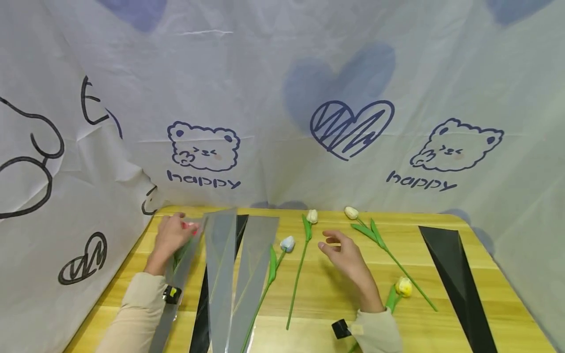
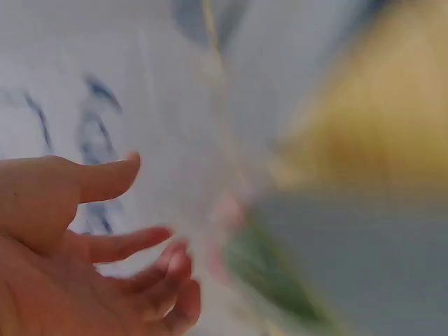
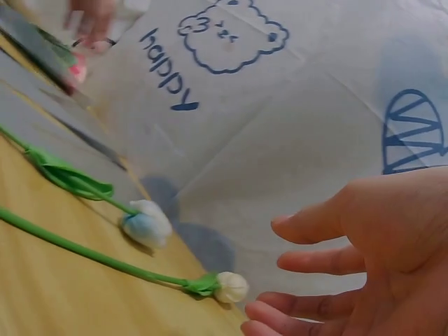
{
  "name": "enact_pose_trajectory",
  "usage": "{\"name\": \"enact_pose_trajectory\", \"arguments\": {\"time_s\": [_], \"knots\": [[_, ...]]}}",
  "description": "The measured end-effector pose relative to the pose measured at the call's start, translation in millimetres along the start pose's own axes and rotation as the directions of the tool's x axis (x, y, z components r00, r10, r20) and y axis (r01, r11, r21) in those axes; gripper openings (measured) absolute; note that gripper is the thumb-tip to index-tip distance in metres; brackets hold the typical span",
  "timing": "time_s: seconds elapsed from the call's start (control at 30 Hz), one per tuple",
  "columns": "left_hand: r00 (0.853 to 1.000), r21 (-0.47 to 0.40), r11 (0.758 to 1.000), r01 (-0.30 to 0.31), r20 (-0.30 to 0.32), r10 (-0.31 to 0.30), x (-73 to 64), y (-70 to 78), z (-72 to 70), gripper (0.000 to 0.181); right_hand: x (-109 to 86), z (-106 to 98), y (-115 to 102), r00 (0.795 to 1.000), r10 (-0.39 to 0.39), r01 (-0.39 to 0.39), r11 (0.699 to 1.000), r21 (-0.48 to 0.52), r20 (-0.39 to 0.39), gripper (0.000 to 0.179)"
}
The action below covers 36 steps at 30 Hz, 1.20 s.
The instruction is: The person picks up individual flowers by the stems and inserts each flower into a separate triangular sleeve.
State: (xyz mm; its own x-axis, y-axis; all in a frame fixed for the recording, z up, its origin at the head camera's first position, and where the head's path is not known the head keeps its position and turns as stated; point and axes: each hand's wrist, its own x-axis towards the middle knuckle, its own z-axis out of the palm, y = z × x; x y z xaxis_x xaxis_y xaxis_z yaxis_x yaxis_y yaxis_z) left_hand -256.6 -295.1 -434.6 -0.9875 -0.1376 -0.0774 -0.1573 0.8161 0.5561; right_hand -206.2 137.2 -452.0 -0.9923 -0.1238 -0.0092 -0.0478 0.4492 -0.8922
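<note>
At the table's left side my left hand [image 1: 171, 234] is beside a pink tulip [image 1: 191, 226] that lies in a grey translucent sleeve [image 1: 187, 264]. In the left wrist view its thumb and loosely bent fingers stand apart with nothing between them, and the tulip's green leaves [image 2: 276, 276] are blurred beside them. My right hand [image 1: 346, 255] hovers over the middle of the table, fingers relaxed and holding nothing. Left of it lie a white tulip [image 1: 312, 216] and a pale blue tulip [image 1: 288, 243], both also in the right wrist view.
More grey sleeves [image 1: 220, 260] overlap black ones [image 1: 200, 314] left of centre. To the right lie another white tulip [image 1: 351, 212], a yellow tulip [image 1: 403, 287] partly behind my right wrist, and a black sleeve [image 1: 459, 279]. A printed white cloth [image 1: 273, 162] hangs behind the wooden table [image 1: 326, 314].
</note>
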Motion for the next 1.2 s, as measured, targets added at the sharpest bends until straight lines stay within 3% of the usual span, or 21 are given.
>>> {"name": "enact_pose_trajectory", "arguments": {"time_s": [0.1, 0.2, 0.33, 0.47, 0.7, 0.9, 1.0, 1.1, 1.2], "knots": [[0.997, 0.044, 0.997, -0.061, 0.039, 0.059, -0.4, 33.5, 19.1, 0.054, 3.5, 10, 4, 1.0, 0.007, -0.007, 1.0, -0.007, -0.012, 0.042], [0.997, 0.142, 0.989, -0.046, 0.072, 0.036, 3.2, 50.1, 37.9, 0.04, 8.0, 26, 7, 0.999, 0.023, -0.025, 0.998, -0.065, -0.022, 0.042], [0.999, 0.265, 0.964, 0.027, 0.032, -0.037, 7.1, 49.6, 59.3, 0.04, 11.1, 48, 8, 0.998, -0.001, -0.012, 0.981, -0.195, -0.068, 0.041], [0.996, 0.286, 0.956, 0.069, 0.035, -0.082, 5.5, 46.7, 71.5, 0.05, 10.8, 65, 9, 0.992, -0.048, 0.007, 0.945, -0.326, -0.116, 0.042], [0.994, 0.193, 0.976, 0.103, -0.002, -0.105, 7.6, 49.7, 75.3, 0.053, 11.2, 75, 12, 0.976, -0.111, 0.014, 0.893, -0.45, -0.189, 0.041], [0.994, 0.197, 0.974, 0.112, -0.01, -0.112, 17.2, 41.9, 73.1, 0.049, 6.8, 61, 13, 0.982, -0.069, -0.02, 0.884, -0.468, -0.173, 0.014], [0.996, 0.174, 0.981, 0.086, -0.015, -0.085, 17.4, 33.6, 70.3, 0.039, 5.6, 52, 15, 0.986, -0.033, -0.049, 0.88, -0.472, -0.163, 0.012], [0.999, 0.098, 0.994, 0.039, -0.033, -0.036, 13.4, 27.9, 65.8, 0.033, 5.6, 45, 17, 0.989, 0.002, -0.069, 0.891, -0.449, -0.149, 0.022], [1.0, -0.096, 0.995, -0.016, -0.008, 0.015, 6.8, 29.3, 59.4, 0.04, 5.6, 37, 20, 0.991, 0.052, -0.096, 0.917, -0.388, -0.124, 0.036]]}}
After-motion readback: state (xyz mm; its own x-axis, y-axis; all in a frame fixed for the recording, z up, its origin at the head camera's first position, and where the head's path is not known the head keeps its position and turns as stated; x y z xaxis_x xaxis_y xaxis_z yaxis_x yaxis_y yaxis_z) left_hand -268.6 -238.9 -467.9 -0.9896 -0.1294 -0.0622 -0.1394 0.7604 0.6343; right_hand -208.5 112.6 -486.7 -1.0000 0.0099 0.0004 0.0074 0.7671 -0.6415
